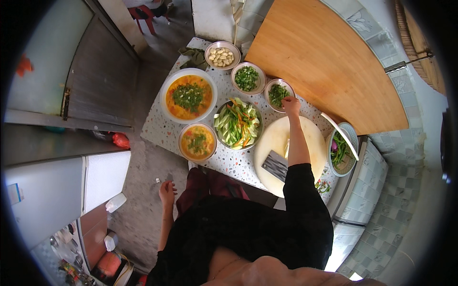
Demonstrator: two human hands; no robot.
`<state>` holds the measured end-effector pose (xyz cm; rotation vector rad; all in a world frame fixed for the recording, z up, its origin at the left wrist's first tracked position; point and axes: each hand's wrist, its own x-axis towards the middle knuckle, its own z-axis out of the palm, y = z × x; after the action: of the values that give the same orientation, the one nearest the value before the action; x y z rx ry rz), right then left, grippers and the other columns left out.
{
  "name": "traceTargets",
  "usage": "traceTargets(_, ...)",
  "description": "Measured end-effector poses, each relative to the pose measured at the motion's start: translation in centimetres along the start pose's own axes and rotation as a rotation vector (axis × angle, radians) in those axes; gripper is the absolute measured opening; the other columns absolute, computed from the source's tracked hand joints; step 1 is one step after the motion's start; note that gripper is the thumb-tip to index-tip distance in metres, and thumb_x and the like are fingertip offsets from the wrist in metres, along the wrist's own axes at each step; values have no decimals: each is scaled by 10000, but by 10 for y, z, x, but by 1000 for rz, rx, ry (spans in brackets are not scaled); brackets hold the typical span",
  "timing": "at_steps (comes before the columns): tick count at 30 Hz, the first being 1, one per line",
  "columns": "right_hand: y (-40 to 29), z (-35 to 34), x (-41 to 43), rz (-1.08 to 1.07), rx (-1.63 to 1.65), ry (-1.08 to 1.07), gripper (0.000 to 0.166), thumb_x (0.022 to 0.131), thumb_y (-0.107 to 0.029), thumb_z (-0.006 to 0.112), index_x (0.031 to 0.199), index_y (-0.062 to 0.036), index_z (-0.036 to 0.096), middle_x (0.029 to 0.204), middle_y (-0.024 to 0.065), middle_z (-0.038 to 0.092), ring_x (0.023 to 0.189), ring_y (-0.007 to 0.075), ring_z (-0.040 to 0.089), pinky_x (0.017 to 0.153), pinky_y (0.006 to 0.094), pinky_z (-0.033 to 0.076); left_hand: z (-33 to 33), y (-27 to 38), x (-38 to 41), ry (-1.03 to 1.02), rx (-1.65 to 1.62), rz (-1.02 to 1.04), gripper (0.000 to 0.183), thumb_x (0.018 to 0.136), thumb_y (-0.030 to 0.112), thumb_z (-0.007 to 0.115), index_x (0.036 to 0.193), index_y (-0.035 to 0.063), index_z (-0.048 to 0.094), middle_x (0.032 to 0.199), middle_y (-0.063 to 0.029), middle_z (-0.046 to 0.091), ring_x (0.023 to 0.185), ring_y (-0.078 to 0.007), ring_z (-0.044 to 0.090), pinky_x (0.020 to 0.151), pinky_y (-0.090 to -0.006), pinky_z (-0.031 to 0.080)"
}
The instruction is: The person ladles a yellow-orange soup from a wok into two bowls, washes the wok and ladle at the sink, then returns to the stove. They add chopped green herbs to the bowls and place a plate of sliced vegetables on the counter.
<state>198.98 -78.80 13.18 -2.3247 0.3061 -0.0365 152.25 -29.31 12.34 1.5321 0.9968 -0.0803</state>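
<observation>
My right hand (291, 104) reaches over the cutting board into a small bowl (291, 85) of chopped dark greens (278, 94). Its fingertips are bunched at the right side of the greens; whether they pinch any is hidden. On the round cutting board (315, 136) under my forearm lies a cleaver (274, 164), its handle out of sight. Pale slices (287, 148) lie beside the blade, partly covered by the arm. My left hand (167, 193) hangs at my side, away from the table, its fingers loosely curled and apart with nothing in them.
On the terrazzo table (236, 161) stand two soup bowls (162, 96) (180, 150), sliced vegetables (238, 123), garlic cloves (221, 57) and chopped scallions (247, 78). A basket (340, 173) of green peppers sits right. A wooden board (322, 64) leans behind. A refrigerator (43, 193) stands left.
</observation>
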Motion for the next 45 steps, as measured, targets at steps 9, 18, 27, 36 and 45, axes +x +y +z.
traceTargets(9, -126, -6, -81, 19, 580, -283, 159, 812, -47, 697, 949, 32, 683, 782, 68, 683, 657, 111, 627, 598, 236, 516, -7, -13, 0, 13, 6, 18, 195, 950, 141, 522, 1075, 12, 598, 849, -78, 647, 620, -132, 615, 491, -267, 510)
traceTargets(18, -196, 117, -265, -664, 95, -501, 177, 830, -26, 648, 1003, 8, 660, 908, 137, 667, 707, 223, 655, 643, 293, 519, -4, -9, 0, 25, -23, -11, 182, 942, 135, 529, 1070, 34, 609, 855, -71, 650, 628, -125, 615, 500, -265, 501)
traceTargets(27, -226, 120, -294, -605, 253, -513, 184, 855, -15, 595, 1031, -28, 645, 889, 149, 636, 730, 271, 654, 646, 332, 521, -16, -14, -15, 78, -88, -46, 162, 945, 119, 521, 1058, 36, 603, 851, -60, 639, 632, -117, 604, 511, -259, 493)
traceTargets(36, -196, 149, -298, -982, -99, -485, 196, 825, -75, 623, 1014, -110, 664, 966, 122, 640, 1002, 317, 588, 797, 409, 492, -17, -14, -7, 52, -75, -25, 179, 942, 133, 529, 1064, 26, 605, 851, -59, 646, 634, -117, 608, 516, -257, 498)
traceTargets(45, -208, 114, -174, -599, 155, -102, 175, 852, -23, 562, 1008, 8, 633, 906, 178, 635, 762, 321, 634, 691, 396, 512, 36, 56, 51, -18, 285, 428, 293, 904, 129, 581, 1163, -6, 568, 985, -157, 639, 858, -256, 630, 734, -351, 509)
